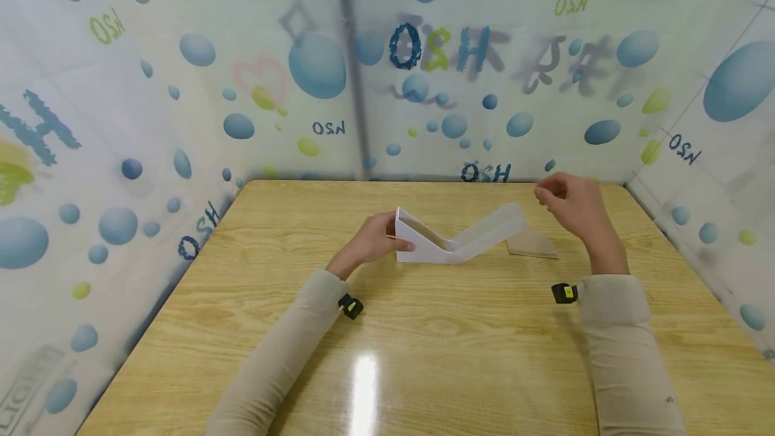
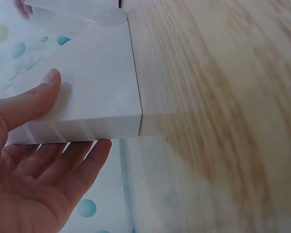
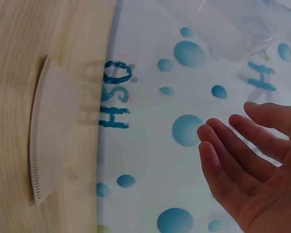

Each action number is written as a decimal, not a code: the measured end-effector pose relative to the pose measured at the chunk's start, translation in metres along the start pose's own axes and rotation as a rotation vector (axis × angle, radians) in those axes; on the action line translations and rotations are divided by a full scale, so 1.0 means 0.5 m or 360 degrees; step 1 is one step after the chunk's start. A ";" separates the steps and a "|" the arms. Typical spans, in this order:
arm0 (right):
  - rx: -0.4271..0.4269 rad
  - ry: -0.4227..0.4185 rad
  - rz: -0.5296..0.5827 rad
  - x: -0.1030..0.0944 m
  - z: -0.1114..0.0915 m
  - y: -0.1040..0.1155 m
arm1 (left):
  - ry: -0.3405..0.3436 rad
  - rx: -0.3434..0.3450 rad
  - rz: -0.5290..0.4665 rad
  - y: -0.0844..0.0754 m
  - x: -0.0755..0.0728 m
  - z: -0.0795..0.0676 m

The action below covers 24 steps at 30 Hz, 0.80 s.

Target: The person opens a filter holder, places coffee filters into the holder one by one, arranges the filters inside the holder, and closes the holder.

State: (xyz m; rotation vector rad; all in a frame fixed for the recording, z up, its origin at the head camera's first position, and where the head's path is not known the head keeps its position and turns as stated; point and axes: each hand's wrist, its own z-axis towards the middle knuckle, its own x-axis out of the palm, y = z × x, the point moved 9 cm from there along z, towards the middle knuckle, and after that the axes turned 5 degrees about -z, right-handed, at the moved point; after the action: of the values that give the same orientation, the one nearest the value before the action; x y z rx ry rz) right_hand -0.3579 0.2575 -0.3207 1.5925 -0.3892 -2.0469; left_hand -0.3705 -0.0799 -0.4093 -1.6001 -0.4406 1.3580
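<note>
My left hand (image 1: 375, 239) grips the tall end of a white wedge-shaped filter box (image 1: 414, 251). In the left wrist view the thumb lies on the white side of the box (image 2: 97, 68), with the fingers round the end face. The box stands on the table, its translucent lid (image 1: 490, 231) swung out to the right. Something tan shows inside the slanted opening. Beside the lid a brownish paper coffee filter (image 1: 533, 245) lies flat, its crimped edge visible in the right wrist view. My right hand (image 1: 572, 206) hovers right of the lid, fingers loosely bent and holding nothing.
Both arms reach over a wood-grain table (image 1: 448, 355). A patterned sheet (image 1: 436, 106) with blue drops rises behind the table's far edge and along both sides. Small black devices sit at both wrists.
</note>
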 end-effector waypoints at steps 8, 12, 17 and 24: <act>0.0083 0.0202 -0.0134 0.040 0.008 -0.054 | 0.0006 0.0004 -0.0002 0.001 0.001 0.000; 0.0131 0.0333 -0.0200 0.068 0.010 -0.086 | 0.0000 0.0005 0.0005 0.000 0.001 0.001; 0.0182 0.0487 -0.0243 0.101 0.006 -0.119 | 0.0004 0.0001 -0.0010 0.001 0.001 0.000; 0.0281 0.0628 -0.0258 0.127 -0.006 -0.148 | -0.0003 0.0012 0.0008 0.000 0.000 0.000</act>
State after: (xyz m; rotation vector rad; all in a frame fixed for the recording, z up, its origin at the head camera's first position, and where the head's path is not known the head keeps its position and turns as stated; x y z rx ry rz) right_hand -0.3828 0.2839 -0.4112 2.1439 -0.3083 -1.7870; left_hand -0.3706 -0.0798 -0.4092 -1.5951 -0.4324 1.3634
